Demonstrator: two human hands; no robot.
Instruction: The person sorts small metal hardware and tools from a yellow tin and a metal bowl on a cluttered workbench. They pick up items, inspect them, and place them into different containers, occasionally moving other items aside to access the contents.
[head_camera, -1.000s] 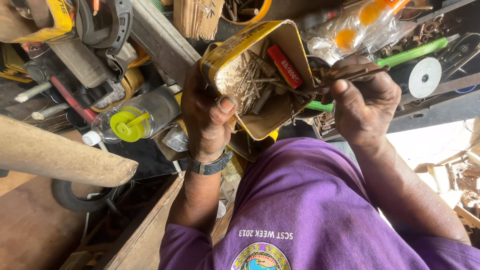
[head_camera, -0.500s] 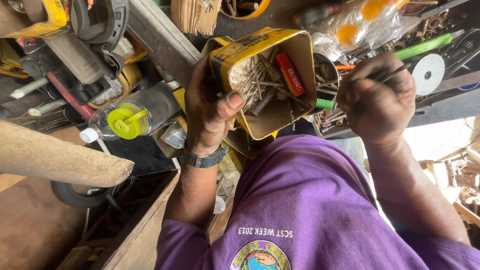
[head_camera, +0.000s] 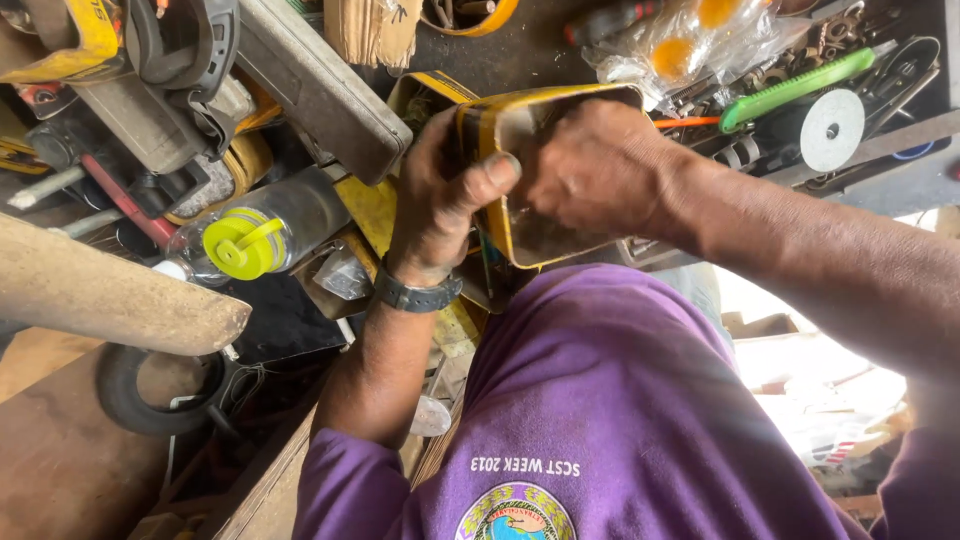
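Note:
My left hand (head_camera: 440, 200) grips the side of a yellow rectangular metal tin (head_camera: 530, 235), thumb pressed over its near rim. The tin is tilted toward me above my purple shirt. My right hand (head_camera: 600, 165) reaches down into the tin's open mouth, its fingers buried inside and out of sight. What the right hand holds in there is hidden. A dark watch sits on my left wrist (head_camera: 415, 293).
A cluttered workbench lies beyond: a clear plastic bottle with a lime cap (head_camera: 250, 235), a grey metal case (head_camera: 320, 85), a green-handled tool (head_camera: 795, 85), a round grinding disc (head_camera: 830, 128), a plastic bag with orange pieces (head_camera: 690, 40). A wooden plank (head_camera: 110, 290) juts in at left.
My right hand moved from beside the tin, where it held small metal pieces, into the tin's opening and now covers its contents. The view has closed in on the tin.

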